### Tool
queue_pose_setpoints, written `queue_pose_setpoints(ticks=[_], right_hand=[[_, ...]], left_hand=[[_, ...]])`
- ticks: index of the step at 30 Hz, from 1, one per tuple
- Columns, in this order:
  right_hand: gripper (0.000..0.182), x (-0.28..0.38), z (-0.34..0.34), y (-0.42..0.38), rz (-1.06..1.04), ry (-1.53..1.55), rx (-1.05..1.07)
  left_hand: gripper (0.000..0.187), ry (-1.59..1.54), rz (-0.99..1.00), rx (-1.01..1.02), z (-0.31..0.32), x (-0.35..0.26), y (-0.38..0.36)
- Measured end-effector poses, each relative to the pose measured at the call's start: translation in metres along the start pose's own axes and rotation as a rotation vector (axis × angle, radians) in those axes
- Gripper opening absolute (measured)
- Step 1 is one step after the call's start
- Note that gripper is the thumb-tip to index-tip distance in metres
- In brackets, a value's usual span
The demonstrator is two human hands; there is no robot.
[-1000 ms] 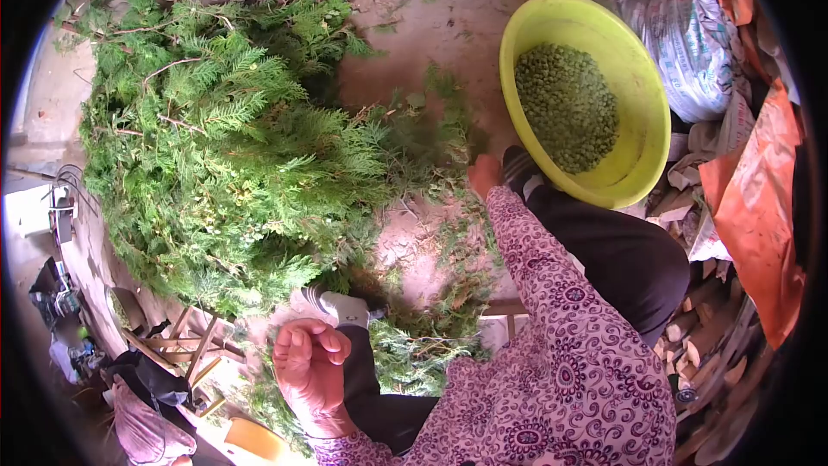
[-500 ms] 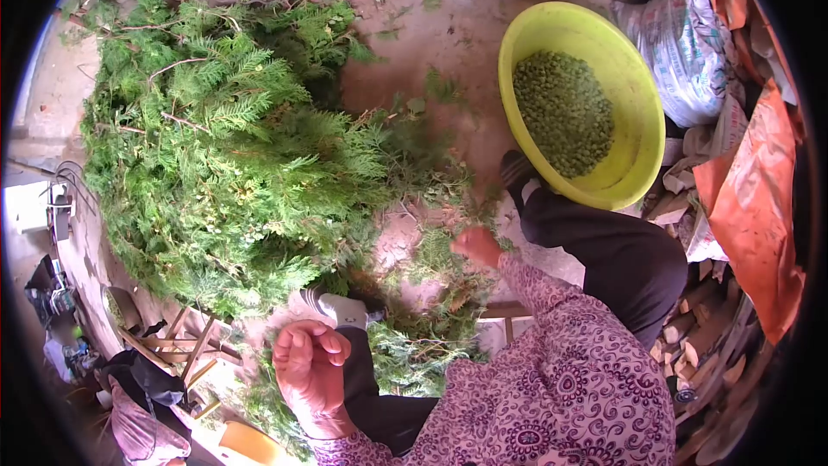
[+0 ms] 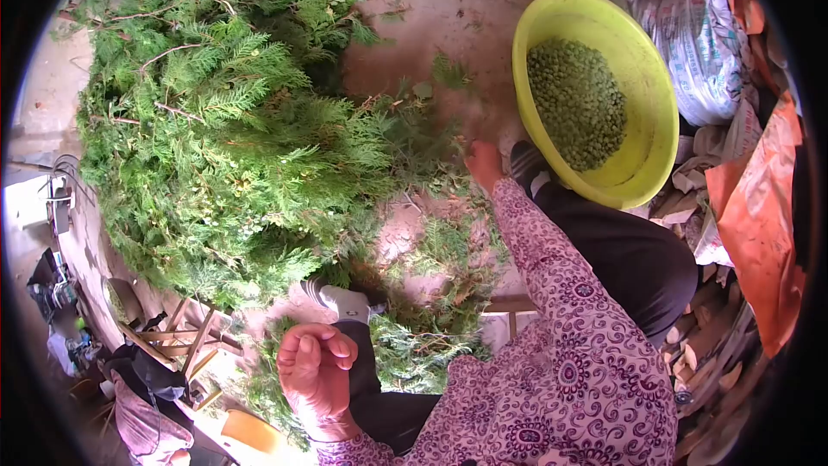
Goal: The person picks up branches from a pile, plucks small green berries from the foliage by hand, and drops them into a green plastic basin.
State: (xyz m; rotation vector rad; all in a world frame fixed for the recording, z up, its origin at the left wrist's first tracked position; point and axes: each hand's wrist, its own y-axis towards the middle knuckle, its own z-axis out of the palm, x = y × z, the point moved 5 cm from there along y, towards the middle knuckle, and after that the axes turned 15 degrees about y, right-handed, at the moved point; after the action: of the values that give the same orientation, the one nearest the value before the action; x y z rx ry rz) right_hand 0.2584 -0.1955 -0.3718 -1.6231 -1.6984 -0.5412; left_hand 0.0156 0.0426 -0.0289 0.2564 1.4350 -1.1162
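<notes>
The pile of green branches fills the floor from 9 to 12 o'clock. Your left hand sits at 7 o'clock, fingers curled into a loose fist, apparently holding nothing. Your right hand reaches the sprigs at the pile's edge near centre; whether its fingers grip, you cannot tell. The yellow basin of green bits lies at 2 o'clock.

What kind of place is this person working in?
Probably an outdoor yard or farm work area: a big pile of cut evergreen branches lies on bare concrete ground, beside a yellow basin of small green berries and stuffed sacks.
</notes>
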Motion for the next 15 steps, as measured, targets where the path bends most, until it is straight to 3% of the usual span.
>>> queue_pose_setpoints(ticks=[2, 4, 5, 7, 10, 13, 15], right_hand=[[0.014, -0.008, 0.000, -0.001, -0.014, 0.110, 0.028], [0.014, -0.039, 0.006, -0.009, 0.645, 0.786, -0.021], [0.014, -0.041, 0.005, -0.010, 0.643, 0.787, -0.022], [0.018, -0.010, -0.013, -0.006, 0.184, 0.348, 0.016], [0.022, 0.030, 0.009, -0.005, 0.039, 0.149, 0.181], [0.023, 0.047, 0.047, -0.005, 0.044, 0.014, 0.343], [0.021, 0.036, 0.068, -0.008, 0.083, -0.005, 0.262]], left_hand=[[0.022, -0.008, 0.003, 0.002, 0.000, 0.000, -0.001], [0.022, -0.017, 0.002, 0.004, -0.001, 0.001, -0.002], [0.022, -0.013, -0.001, 0.007, -0.002, 0.002, -0.003], [0.023, -0.010, -0.005, 0.009, -0.003, 0.003, -0.005], [0.023, -0.019, -0.016, -0.002, -0.003, 0.002, -0.005], [0.023, -0.024, -0.012, 0.003, -0.001, -0.001, -0.004], [0.023, -0.009, -0.023, 0.006, 0.000, -0.002, -0.003]])
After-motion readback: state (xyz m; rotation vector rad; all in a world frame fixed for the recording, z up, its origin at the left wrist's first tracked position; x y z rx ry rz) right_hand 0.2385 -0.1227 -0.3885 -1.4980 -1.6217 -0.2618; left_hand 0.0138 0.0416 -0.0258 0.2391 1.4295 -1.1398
